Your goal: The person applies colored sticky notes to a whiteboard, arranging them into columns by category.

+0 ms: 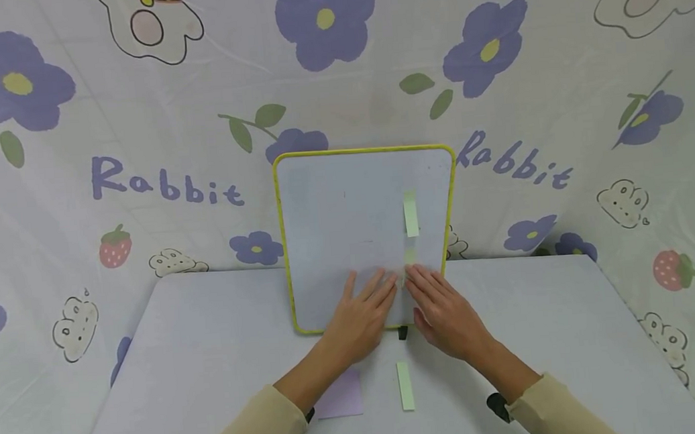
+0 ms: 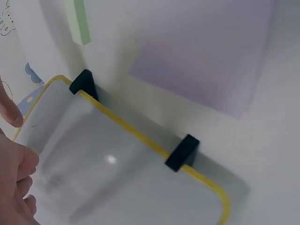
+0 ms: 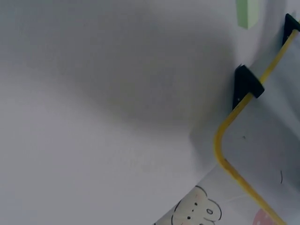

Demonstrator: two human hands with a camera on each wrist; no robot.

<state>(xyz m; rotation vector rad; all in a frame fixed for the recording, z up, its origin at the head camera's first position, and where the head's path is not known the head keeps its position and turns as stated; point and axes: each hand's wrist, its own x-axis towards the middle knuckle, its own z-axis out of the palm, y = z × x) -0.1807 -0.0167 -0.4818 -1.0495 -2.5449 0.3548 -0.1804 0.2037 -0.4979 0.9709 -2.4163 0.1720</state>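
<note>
A whiteboard (image 1: 341,217) with a yellow rim leans upright at the back of the white table. My left hand (image 1: 359,318) lies against its lower part, fingers extended and somewhat spread. Beside it, my right hand (image 1: 449,312) touches the board with fingers mostly straight and held together. Between the two sets of fingertips is a pale green sticky strip (image 1: 409,256), its lower end partly covered by them. Higher up, another green sticky strip (image 1: 410,216) hangs on the board, its bottom end standing a little off the surface.
Black supports (image 2: 183,152) hold the board's bottom edge. On the table (image 1: 210,327) nearer me lie a thin pad of green sticky strips (image 1: 405,386) and a purple square paper (image 1: 340,398), partly behind my left forearm. A floral cloth (image 1: 339,96) hangs behind.
</note>
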